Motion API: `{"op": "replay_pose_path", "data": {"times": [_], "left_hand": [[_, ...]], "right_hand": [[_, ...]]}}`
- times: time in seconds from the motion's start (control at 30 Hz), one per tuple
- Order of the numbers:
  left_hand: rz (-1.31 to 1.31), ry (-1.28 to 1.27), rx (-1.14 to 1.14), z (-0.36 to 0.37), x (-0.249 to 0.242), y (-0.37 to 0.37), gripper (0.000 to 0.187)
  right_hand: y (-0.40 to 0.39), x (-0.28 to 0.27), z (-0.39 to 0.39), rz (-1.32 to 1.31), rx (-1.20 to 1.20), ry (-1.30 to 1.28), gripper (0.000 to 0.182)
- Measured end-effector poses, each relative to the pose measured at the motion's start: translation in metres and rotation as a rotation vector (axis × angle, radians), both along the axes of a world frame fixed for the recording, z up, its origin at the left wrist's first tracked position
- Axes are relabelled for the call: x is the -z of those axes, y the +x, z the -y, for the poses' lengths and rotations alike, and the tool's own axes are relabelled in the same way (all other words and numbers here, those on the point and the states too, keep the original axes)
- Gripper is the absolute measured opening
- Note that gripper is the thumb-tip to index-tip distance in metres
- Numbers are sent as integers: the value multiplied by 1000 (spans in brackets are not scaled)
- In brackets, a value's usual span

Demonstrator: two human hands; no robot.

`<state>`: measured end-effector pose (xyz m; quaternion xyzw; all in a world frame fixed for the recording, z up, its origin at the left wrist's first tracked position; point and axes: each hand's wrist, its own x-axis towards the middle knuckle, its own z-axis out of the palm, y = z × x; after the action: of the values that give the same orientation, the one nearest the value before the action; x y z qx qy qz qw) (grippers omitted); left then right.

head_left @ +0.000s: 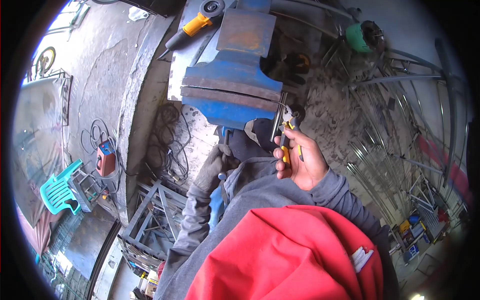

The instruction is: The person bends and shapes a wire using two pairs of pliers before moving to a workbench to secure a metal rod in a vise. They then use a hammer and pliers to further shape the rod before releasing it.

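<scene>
A blue bench vise (227, 70) stands in front of me, its jaws close together. My left hand (212, 167), in a grey glove, is closed around the vise's handle bar (226, 136) below the front jaw. My bare right hand (311, 161) holds pliers (285, 147) with yellow and black handles, its fingers wrapped around them. The pliers' head is at the right end of the vise jaws, right at a thin wire (281, 103) that sticks out between them. A shiny metal tube (276, 122) shows beside the jaws, left of the pliers.
A yellow and black angle grinder (197, 24) lies on the bench behind the vise. Coiled cables (170, 135) and a metal frame (150, 215) are at left. Farther left are a red machine (105, 158) and a turquoise chair (61, 190). Long metal bars (372, 172) lie at right.
</scene>
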<state>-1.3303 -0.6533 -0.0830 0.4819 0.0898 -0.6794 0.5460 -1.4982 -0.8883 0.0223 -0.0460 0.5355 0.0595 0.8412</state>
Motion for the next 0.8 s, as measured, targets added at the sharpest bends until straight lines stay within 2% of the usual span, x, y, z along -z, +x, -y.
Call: {"op": "replay_pose_path", "data": {"times": [0.03, 0.1, 0.13, 0.17, 0.23, 0.27, 0.3, 0.4, 0.53, 0.6, 0.73, 0.8], "left_hand": [[1, 1, 1, 4, -15, 7, 33], [77, -169, 202, 9, -40, 18, 52], [82, -158, 224, 8, -42, 22, 63], [83, -156, 224, 8, -44, 24, 63], [243, -85, 425, 10, -50, 30, 54], [388, -122, 551, 7, -44, 32, 35], [392, -119, 548, 7, -44, 34, 35], [370, -124, 504, 12, -49, 33, 19], [443, -108, 525, 12, -47, 23, 19], [498, 10, 679, 22, -55, 13, 21], [610, -6, 628, 33, -49, -4, 26], [558, -37, 630, 42, -48, -20, 28]], "right_hand": [[0, 1, 0, 3, 0, -1, 38], [-1, 2, -1, 9, 19, 17, 34], [-1, 3, -1, 14, 37, 32, 32], [-1, 2, -1, 15, 37, 34, 32], [0, 1, -1, 16, 19, 15, 32], [0, 1, -1, 20, 15, 17, 32], [0, 0, -1, 20, 17, 16, 32], [0, 0, -1, 23, 19, 16, 32], [3, -5, -2, -12, -10, -27, 40], [1, -3, -2, -1, -12, -16, 38], [0, 0, -2, 9, -9, -5, 37], [-1, 1, -3, 6, -10, -5, 37]]}}
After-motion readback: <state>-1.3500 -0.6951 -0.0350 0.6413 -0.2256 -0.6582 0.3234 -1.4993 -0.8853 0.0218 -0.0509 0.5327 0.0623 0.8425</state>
